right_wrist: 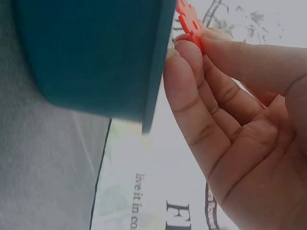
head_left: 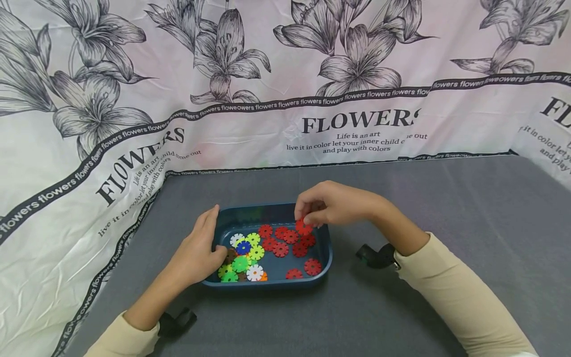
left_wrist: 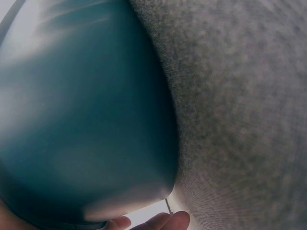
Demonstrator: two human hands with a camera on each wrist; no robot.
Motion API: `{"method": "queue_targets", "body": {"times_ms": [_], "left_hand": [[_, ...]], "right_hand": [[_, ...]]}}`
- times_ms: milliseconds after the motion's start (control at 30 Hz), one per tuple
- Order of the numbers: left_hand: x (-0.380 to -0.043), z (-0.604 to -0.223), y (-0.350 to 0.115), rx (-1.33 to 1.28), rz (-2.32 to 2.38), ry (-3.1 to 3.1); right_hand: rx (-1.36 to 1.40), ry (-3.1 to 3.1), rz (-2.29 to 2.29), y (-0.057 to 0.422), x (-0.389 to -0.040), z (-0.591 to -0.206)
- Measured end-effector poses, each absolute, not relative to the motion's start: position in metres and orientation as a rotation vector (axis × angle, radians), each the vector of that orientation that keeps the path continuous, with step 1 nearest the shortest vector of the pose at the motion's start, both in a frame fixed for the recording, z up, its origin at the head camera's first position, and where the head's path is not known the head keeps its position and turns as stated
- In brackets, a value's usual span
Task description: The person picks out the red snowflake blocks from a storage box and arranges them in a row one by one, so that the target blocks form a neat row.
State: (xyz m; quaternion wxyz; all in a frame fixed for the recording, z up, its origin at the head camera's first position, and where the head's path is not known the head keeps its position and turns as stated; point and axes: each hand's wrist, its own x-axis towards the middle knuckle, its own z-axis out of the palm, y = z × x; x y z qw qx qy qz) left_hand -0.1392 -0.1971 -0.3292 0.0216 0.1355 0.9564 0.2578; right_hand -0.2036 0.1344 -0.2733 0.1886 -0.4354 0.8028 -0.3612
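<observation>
A dark blue rectangular tray holds small notched plastic discs shaped like flowers. My left hand grips its left end, thumb over the rim and fingers along the outside; the tray's outer wall fills much of the left wrist view. Above the far right corner, my right hand pinches a red notched disc between thumb and fingers. That same red disc shows in the right wrist view, close to the tray wall. Several red discs lie in the tray's right half.
Mixed discs in green, yellow, white, blue, brown and orange are piled at the tray's left. Grey cloth covers the table. Behind stands a white flower-printed sheet. Black straps hang by both wrists.
</observation>
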Motion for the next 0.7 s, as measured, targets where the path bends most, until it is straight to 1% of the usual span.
{"method": "queue_targets", "body": {"times_ms": [200, 700], "left_hand": [[-0.140, -0.330, -0.197, 0.422, 0.813, 2.961], [-0.139, -0.329, -0.198, 0.433, 0.833, 2.939]], "right_hand": [[-1.211, 2.292, -1.018, 0.147, -0.211, -0.271], [-1.024, 2.309, -1.092, 0.181, -0.236, -0.277]]}}
